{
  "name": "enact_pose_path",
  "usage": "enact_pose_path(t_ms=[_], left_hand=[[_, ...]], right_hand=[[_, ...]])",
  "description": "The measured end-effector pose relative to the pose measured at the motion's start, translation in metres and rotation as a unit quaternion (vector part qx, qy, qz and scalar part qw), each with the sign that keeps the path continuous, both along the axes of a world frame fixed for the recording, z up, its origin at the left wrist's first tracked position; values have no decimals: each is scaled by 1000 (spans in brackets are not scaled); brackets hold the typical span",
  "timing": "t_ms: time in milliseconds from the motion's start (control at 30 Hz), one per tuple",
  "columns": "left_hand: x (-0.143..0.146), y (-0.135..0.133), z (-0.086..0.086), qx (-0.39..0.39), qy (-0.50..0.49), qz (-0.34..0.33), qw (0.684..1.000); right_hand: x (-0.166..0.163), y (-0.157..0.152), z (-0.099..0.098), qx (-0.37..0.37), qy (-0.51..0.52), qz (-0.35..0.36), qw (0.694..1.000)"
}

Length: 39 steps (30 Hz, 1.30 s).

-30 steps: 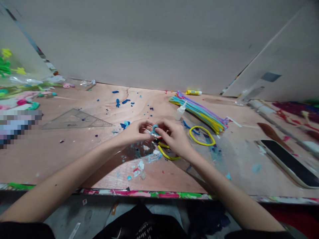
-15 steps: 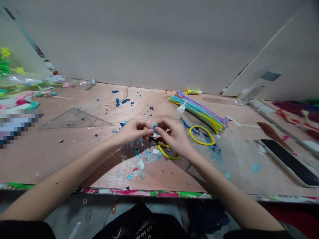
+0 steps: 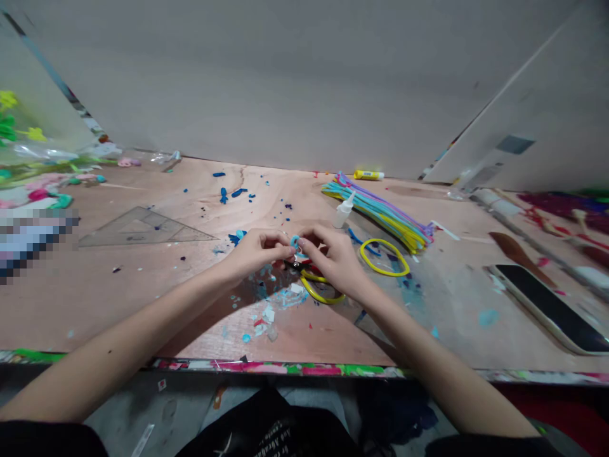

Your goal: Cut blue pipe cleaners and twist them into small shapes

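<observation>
The left hand (image 3: 259,251) and right hand (image 3: 333,257) pinch a small blue ring (image 3: 295,241) between their fingertips. Yellow-handled pliers (image 3: 314,287) lie just beneath on the table (image 3: 118,301).

I'm counting two hands (image 3: 259,251) (image 3: 333,260) at the centre of my view, with one blue ring (image 3: 295,241) between them. At 5 o'clock I'm counting one pair of yellow-handled pliers (image 3: 314,285). Toward 1 o'clock I'm tallying one squeeze bottle (image 3: 344,211), one glue stick (image 3: 368,175) and one pipe-cleaner bundle (image 3: 375,216). I'm also logging one yellow pipe-cleaner ring (image 3: 384,257) at 3 o'clock, one smartphone (image 3: 547,309) at 4 o'clock and one set square (image 3: 143,230) at 9 o'clock.
</observation>
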<state>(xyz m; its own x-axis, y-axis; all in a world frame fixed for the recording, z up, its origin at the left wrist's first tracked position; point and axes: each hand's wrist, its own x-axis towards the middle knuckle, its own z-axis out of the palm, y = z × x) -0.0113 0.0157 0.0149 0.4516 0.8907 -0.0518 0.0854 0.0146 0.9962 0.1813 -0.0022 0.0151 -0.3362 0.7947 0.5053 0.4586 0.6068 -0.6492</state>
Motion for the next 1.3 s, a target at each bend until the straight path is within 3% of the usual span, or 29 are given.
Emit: enact_pose_path(t_ms=[233,433,600,700,900,967,1167,1233,1300], left_hand=[[1,-3,5,-26,-26,13,999],[1,0,15,-120,-124,55,984],[3,-2,21,-183,-167,58,967],[3,-2,19,-185,-191,68,962],[6,-2,9,-126,-200,65,969],[7,-2,7,-105,-212,73,969],[7,-2,7,-106,-237,79,963],[7,-4,9,-111,-238,79,962],[8,-6,11,-117,-237,82,961]], right_hand=[[10,6,6,28,-48,20,998],[40,22,10,-110,43,146,982],[46,33,-3,-175,116,170,963],[38,31,-6,-195,166,146,955],[5,12,-4,-161,245,53,955],[-5,6,-7,-195,301,40,933],[-21,-1,-13,-353,468,83,806],[-24,-2,-14,-362,480,86,794],[-26,-3,-15,-345,454,83,817]])
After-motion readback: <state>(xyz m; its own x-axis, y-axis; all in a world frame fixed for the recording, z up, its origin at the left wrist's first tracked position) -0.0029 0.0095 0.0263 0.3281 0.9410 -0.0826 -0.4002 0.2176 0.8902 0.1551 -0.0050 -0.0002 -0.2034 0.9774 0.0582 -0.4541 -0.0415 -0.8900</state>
